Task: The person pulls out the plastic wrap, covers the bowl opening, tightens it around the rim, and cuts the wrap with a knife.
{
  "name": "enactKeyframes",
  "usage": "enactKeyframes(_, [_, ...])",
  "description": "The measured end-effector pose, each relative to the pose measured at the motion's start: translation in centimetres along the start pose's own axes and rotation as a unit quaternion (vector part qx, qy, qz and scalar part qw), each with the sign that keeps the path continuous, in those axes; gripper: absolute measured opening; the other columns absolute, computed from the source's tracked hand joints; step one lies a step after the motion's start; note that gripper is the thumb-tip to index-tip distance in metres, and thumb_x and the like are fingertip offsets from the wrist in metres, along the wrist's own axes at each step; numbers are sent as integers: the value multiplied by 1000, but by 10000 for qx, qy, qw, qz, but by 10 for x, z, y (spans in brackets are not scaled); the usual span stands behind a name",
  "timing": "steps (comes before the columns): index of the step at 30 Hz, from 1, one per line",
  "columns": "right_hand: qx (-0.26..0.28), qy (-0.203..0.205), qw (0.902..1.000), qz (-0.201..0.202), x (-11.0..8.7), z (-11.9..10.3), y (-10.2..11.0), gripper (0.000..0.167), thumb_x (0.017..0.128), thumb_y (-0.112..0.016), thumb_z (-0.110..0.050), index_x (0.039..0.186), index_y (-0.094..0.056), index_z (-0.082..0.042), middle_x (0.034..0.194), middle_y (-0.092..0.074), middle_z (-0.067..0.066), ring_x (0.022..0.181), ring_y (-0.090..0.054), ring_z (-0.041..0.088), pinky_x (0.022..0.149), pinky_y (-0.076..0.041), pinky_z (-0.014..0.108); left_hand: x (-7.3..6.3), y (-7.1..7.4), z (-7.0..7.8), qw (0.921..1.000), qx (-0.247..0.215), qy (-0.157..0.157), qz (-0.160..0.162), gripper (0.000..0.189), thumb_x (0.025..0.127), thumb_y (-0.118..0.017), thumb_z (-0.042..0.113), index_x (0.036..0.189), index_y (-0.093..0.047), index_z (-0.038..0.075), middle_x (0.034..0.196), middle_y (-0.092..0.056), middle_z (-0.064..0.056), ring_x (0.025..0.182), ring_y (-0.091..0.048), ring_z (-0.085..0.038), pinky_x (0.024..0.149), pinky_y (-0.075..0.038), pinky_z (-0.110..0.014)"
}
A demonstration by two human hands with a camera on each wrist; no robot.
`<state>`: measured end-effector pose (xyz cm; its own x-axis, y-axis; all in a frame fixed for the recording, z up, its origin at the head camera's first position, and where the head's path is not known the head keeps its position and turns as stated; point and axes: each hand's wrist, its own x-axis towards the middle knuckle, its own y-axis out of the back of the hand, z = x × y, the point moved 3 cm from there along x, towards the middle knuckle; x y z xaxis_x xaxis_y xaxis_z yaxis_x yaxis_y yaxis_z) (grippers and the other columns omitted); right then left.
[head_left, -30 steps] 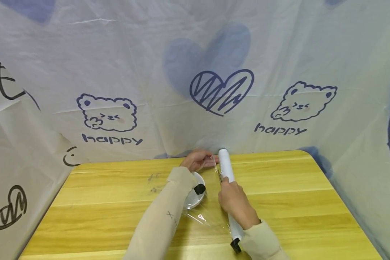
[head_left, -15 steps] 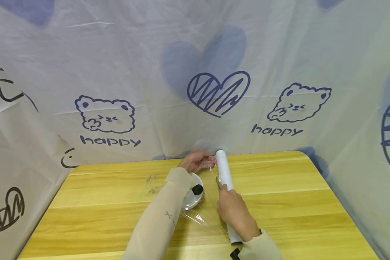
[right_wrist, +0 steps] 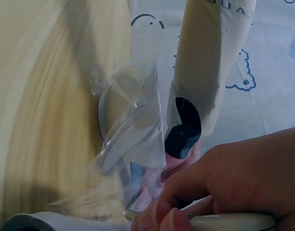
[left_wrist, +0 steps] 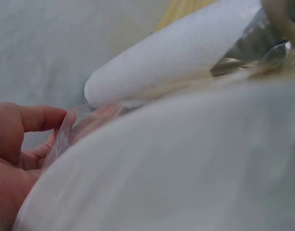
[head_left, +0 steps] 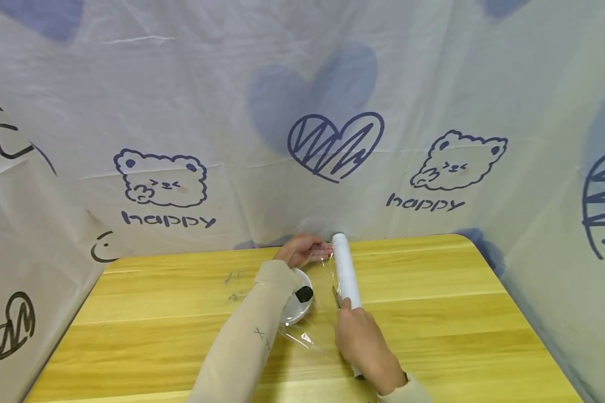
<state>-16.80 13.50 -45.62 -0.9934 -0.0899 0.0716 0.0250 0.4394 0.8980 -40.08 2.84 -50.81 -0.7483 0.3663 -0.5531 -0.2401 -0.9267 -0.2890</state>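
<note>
In the head view a white bowl [head_left: 293, 314] stands on the table under my left forearm, with clear plastic wrap [head_left: 305, 338] over and around it. Beyond the bowl, my left hand [head_left: 300, 250] pinches the film's edge between thumb and finger, plain in the left wrist view. A white roll of wrap [head_left: 345, 268] lies lengthwise just right of the film. My right hand [head_left: 361, 337], over the near part of the roll, grips a knife by its pale handle [right_wrist: 229, 222]. The knife's shiny blade [left_wrist: 253, 45] sits along the roll beside the film.
The wooden table [head_left: 448, 313] extends to both sides of the hands. A printed white cloth [head_left: 262, 184] hangs right behind its back edge and at the sides. A black wrist camera [head_left: 304, 294] on the left sleeve overlaps the bowl.
My right hand and the knife have slid toward me along the roll's left side. My left hand keeps its pinch on the film at nearly the same place. The head view has shifted slightly.
</note>
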Motion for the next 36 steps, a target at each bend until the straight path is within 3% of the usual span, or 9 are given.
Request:
enactKeyframes(6, [38,73,9999,69,-5,-6,-1,41,91,-63,2,125,-51,22,82,-63,34,64,-65,42,50,-57,46,1,5,8,9995,-189,-158,174,15,106,-50,-1,103,-62,-9,128,-65,-29,108,-71,-34,98,-54,-43])
enactKeyframes(10, [-77,134,9997,181,-12,-9,-1,38,89,-65,2,121,-53,21,78,-62,32,61,-65,41,46,-55,45,1,6,12,9997,-127,-188,123,16,107,-49,0,99,-61,-8,130,-63,-30,110,-70,-34,99,-54,-43])
enactKeyframes(13, [-85,119,9999,60,-18,-10,-2,44,89,-65,2,125,-51,22,80,-63,33,62,-65,41,48,-56,47,2,7,11,9999,-89,-133,62,16,108,-47,0,100,-59,-8,130,-63,-30,112,-69,-35,101,-53,-44])
enactKeyframes(21, [-155,118,9997,-161,-32,-12,-5,50,89,-66,4,130,-49,25,84,-65,37,65,-67,44,52,-58,47,7,9,6,9998,-157,-93,78,17,108,-44,0,100,-56,-8,111,-67,-23,101,-71,-32,103,-50,-45])
enactKeyframes(26, [-372,210,9990,-163,-43,-11,-7,50,87,-68,4,129,-51,26,80,-65,34,64,-67,42,51,-58,45,5,6,6,9998,-167,-78,47,18,108,-45,1,98,-57,-7,125,-63,-28,109,-68,-34,104,-50,-45])
enactKeyframes(28, [-353,250,9988,-240,-47,-10,-6,51,87,-70,4,129,-51,26,81,-66,34,63,-68,40,50,-58,43,5,5,6,9997,-207,-73,64,16,108,-46,2,104,-57,-9,136,-58,-30,118,-65,-36,104,-50,-45])
enactKeyframes(31, [-230,174,9987,-425,-53,-9,-6,50,87,-69,5,129,-50,26,80,-65,34,61,-68,38,48,-58,40,4,5,5,9997,-242,-58,72,17,108,-46,2,114,-56,-11,137,-58,-30,123,-62,-38,105,-50,-45])
enactKeyframes(36, [-93,44,9982,-586,-64,-6,-7,54,86,-70,6,130,-48,26,77,-65,32,56,-66,32,44,-54,34,4,4,4,9998,-160,-70,79,19,109,-46,3,112,-57,-12,125,-65,-28,103,-71,-32,104,-50,-45])
